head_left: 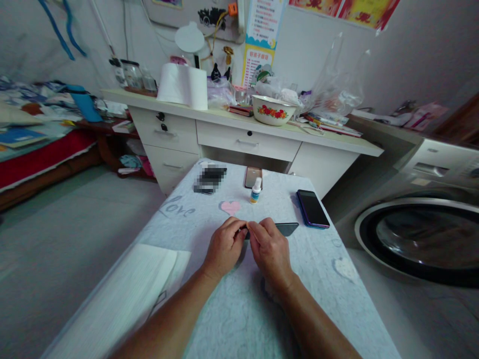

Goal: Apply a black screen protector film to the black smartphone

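Over the middle of the cloth-covered table, a dark, thin phone (287, 229) is held low, its far end sticking out to the right. My left hand (225, 248) grips its left end, with thumb and fingers closed in a pinch. My right hand (271, 249) is closed too, its fingertips pressed together at the phone's edge beside the left thumb. The fingers hide most of the phone. Just beyond my hands stands a small white spray bottle (255, 193). Behind it lies a phone with a brownish back (253, 174).
Stacked phones (313, 208) lie near the table's right edge. A dark, blurred-out item (209, 180) is at the back left. Folded white material (145, 279) covers the left side. A white desk (247, 139) stands behind, a washing machine (422, 234) to the right.
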The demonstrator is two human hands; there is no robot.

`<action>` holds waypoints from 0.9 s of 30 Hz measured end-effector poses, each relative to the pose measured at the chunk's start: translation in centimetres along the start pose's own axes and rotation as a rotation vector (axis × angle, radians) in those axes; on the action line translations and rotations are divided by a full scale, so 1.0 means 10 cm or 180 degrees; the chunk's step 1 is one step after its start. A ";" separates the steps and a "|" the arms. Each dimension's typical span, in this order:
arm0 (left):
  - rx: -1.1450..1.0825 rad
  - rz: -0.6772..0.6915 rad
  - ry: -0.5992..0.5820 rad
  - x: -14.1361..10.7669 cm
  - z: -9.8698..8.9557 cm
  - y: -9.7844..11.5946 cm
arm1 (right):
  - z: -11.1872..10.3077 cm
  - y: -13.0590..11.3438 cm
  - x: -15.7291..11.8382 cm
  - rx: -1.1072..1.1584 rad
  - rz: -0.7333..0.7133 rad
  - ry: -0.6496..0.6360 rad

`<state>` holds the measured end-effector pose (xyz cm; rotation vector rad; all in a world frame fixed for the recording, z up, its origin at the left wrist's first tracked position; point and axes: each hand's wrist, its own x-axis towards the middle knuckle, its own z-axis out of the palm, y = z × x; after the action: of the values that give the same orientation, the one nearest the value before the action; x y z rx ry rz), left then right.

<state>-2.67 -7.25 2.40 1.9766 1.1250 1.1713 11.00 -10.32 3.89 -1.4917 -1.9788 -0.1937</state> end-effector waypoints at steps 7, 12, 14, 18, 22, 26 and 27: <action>0.0156 0.0034 0.0005 -0.01 0.00 -0.01 | -0.08 0.13 -0.03 -0.0001 0.0187 0.0143; 0.0184 0.0021 0.0038 -0.01 0.01 -0.01 | -0.11 0.22 -0.02 -0.0100 0.0327 0.0265; 0.0174 0.0014 0.0029 -0.01 0.02 -0.01 | -0.11 0.23 -0.02 -0.0104 0.0318 0.0273; 0.0150 0.0000 -0.0011 -0.01 0.01 0.00 | -0.08 0.17 -0.02 -0.0066 0.0230 0.0191; 0.0097 -0.0008 -0.0038 -0.01 0.00 0.01 | -0.06 0.10 -0.03 0.0007 0.0121 0.0063; 0.0061 -0.0009 -0.0030 -0.01 0.02 0.01 | -0.04 0.06 -0.03 0.0035 0.0105 -0.0040; 0.0053 -0.0014 -0.0026 -0.01 0.02 0.00 | -0.04 0.06 -0.03 0.0033 0.0098 -0.0072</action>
<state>-2.49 -7.36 2.31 1.9887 1.1378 1.1543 11.72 -10.61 3.88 -1.5230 -1.9703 -0.1537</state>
